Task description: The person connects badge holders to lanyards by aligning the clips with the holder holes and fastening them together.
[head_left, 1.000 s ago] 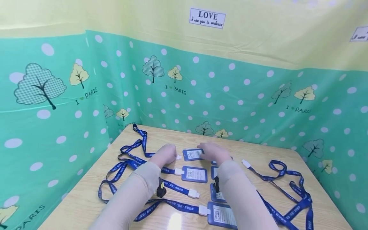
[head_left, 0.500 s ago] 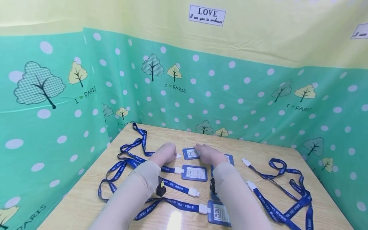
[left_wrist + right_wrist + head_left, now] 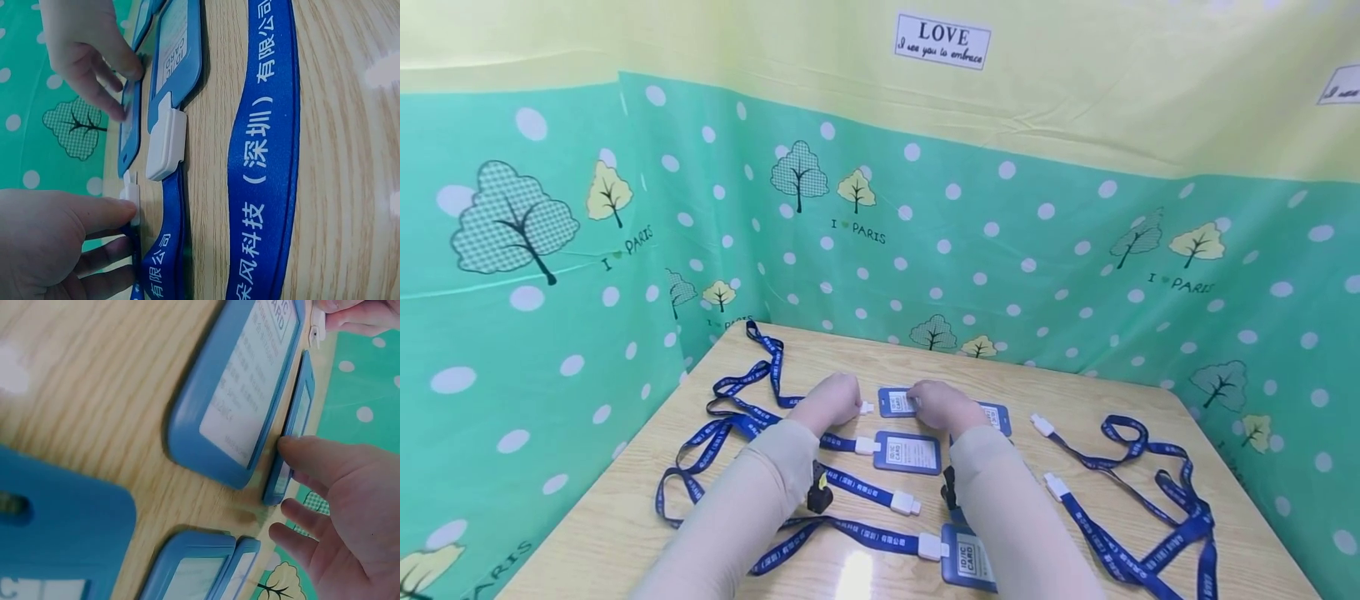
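Note:
My left hand (image 3: 829, 404) pinches the white plastic clip (image 3: 130, 199) at the end of a blue lanyard, thumb on its near side. The clip points at the slotted end of the farthest blue badge holder (image 3: 895, 402), which lies flat on the table with a small gap between the two. My right hand (image 3: 950, 407) grips that badge holder by its long edges near the right end. In the right wrist view its thumb (image 3: 306, 453) presses the near edge; the fingertips behind are partly hidden. A second badge holder (image 3: 917, 454), joined to its lanyard clip (image 3: 866, 446), lies just nearer.
More blue lanyards (image 3: 880, 492) lie on the left, one joined to the nearest badge holder (image 3: 958, 567). On the right lie loose lanyards (image 3: 1090, 521) with white clips. Other badge holders (image 3: 997, 417) sit partly under my right arm. A green dotted curtain (image 3: 1037, 275) walls the table (image 3: 1075, 387).
My right hand has shifted slightly left along the far badge holder, and its fingers have curled from flatter to gripping. My left hand has stayed in place with the clip.

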`<state>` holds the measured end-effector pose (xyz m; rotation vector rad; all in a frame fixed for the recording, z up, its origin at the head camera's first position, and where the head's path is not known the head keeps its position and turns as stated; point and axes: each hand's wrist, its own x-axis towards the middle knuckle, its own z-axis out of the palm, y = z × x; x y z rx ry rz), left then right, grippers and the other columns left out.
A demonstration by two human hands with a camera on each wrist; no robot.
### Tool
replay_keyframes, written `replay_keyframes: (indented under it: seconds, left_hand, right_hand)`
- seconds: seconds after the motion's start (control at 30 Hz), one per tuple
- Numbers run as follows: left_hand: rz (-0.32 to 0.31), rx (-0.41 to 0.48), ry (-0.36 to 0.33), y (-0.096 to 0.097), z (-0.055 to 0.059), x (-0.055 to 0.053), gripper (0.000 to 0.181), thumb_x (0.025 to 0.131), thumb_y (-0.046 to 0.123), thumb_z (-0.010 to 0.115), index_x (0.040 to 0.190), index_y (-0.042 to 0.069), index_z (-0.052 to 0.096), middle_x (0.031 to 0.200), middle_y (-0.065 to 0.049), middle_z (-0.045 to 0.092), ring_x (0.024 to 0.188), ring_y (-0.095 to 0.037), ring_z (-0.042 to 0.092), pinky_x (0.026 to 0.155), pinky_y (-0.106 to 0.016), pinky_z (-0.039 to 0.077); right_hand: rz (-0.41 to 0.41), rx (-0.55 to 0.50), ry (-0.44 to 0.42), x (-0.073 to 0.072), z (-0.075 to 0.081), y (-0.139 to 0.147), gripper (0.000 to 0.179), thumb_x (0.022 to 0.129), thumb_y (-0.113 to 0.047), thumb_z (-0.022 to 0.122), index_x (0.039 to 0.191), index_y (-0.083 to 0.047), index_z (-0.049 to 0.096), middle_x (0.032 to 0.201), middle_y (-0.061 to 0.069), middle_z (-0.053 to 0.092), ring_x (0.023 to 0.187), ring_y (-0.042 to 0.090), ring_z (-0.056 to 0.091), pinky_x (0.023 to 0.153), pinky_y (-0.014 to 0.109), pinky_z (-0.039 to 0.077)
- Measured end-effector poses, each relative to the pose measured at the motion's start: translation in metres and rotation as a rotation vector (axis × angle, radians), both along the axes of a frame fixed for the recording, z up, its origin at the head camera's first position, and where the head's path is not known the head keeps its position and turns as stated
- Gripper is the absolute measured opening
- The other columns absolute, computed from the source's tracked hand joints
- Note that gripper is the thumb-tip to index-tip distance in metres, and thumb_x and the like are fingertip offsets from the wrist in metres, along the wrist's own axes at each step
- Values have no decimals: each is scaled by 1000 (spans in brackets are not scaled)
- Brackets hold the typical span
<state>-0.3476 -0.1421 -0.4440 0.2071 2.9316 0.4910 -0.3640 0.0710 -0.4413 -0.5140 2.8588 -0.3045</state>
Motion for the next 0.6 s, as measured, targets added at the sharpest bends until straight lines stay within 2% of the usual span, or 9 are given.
replay_keyframes:
  seconds: [0.2, 0.43, 0.6]
  left_hand:
    - [3, 13, -2, 1, 1, 2, 12, 95, 11, 68, 102, 6, 76, 90, -4, 69, 76, -16, 62, 80, -34, 58]
    - [24, 22, -20, 1, 1, 1, 9, 95, 11, 69, 99, 8, 76, 88, -4, 68, 77, -18, 63, 79, -35, 58]
    - [17, 20, -10, 0, -1, 1, 9, 95, 12, 70, 100, 9, 76, 89, -4, 69, 77, -17, 63, 78, -34, 58]
  right_hand:
    - [-1, -12, -3, 4, 3, 2, 42, 96, -17, 71, 138, -15, 64, 144, 9, 57, 137, 31, 49, 113, 48, 40]
    - [-20, -52, -15, 5, 4, 6, 39, 93, -21, 76, 132, -16, 69, 141, 9, 60, 135, 32, 51, 112, 49, 41]
    - [-34, -73, -30, 5, 4, 7, 38, 90, -21, 79, 127, -14, 72, 138, 10, 62, 131, 32, 54, 111, 48, 43]
